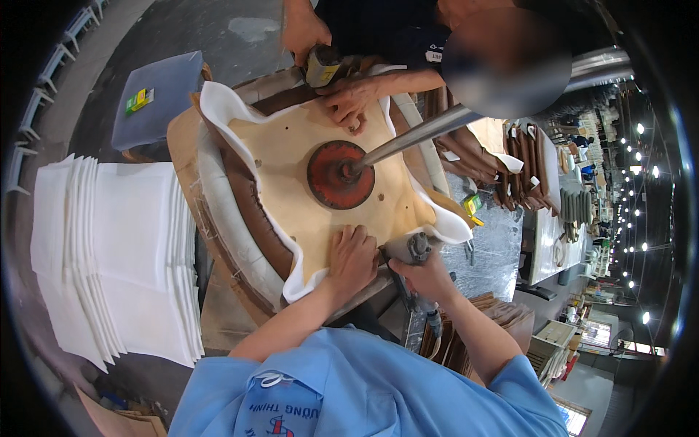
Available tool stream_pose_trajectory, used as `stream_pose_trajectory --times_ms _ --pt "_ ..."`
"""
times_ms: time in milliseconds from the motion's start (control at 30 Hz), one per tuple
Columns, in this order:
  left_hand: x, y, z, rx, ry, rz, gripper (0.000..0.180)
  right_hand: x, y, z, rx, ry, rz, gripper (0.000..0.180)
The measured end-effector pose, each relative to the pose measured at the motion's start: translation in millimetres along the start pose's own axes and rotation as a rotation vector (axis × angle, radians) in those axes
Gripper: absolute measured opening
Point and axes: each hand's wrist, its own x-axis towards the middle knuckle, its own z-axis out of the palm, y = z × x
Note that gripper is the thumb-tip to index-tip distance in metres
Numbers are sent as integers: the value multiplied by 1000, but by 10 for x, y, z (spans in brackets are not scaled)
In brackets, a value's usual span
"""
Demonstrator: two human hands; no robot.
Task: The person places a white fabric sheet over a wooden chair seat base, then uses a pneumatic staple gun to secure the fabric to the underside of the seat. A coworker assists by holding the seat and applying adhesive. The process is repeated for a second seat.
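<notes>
A seat cushion lies underside up in front of me, with a tan backing sheet (291, 167), a wavy white padding edge (222, 102) and brown upholstery (244, 186) around it. A red round press plate (328, 191) on a metal rod bears down on its middle. My left hand (354, 255) rests on the near edge of the sheet, fingers bent slightly and pressing down. Just right of it, my right hand (426, 278) grips a staple gun (413, 250), its nose at the near right edge. Its hose hangs below.
Across from me, a co-worker's hand (304, 33) holds another staple gun (320, 67); their other hand (353, 102) presses the far edge. White padding sheets (131, 255) are stacked left. A blue-grey seat (156, 98) carries a small box. Brown covers (520, 167) lie right.
</notes>
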Motion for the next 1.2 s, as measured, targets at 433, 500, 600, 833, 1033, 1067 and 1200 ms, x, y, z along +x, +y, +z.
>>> stream_pose_trajectory --times_ms 433,500,600,833,1033,1067,1200 --pt "-65 -29 -189 19 -22 -28 14 -119 152 44 66 -54 2 30" --pt "-59 -40 -177 17 -8 -19 14 -102 121 54 56 -62 -12 30" --pt "-42 -54 -171 21 1 -14 13 -76 31 79 11 -60 13 29" --pt "-100 -73 -282 16 -32 -37 23 -98 -64 140 -110 -9 91 27" --pt "-183 -77 -388 -26 27 2 32 -217 49 174 17 -18 78 30" --pt "-175 -73 -391 -35 10 -15 32 -233 59 197 34 -36 47 30" --pt "-142 -81 -374 -13 50 -13 30 -248 12 271 22 -52 49 28"
